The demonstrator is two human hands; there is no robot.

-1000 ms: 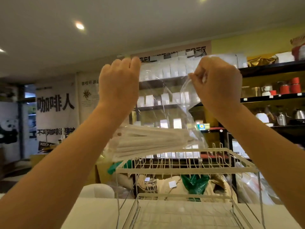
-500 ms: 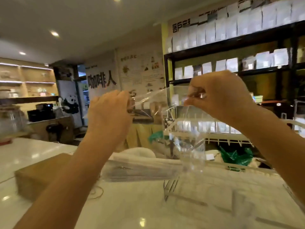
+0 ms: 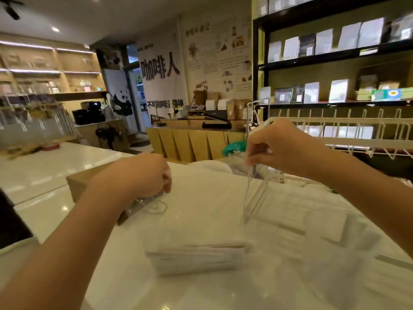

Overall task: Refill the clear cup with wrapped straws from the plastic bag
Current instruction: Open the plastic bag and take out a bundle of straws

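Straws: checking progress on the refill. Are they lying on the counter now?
Yes, the straws lie in a flat bundle on the white counter, below both hands.

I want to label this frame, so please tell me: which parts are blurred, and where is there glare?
Head view: the wrapped straws and plastic bag are smeared by motion blur; both hands, left hand and right hand, look soft; ceiling lights glare on the white counter; the shelves bend from wide-angle distortion.
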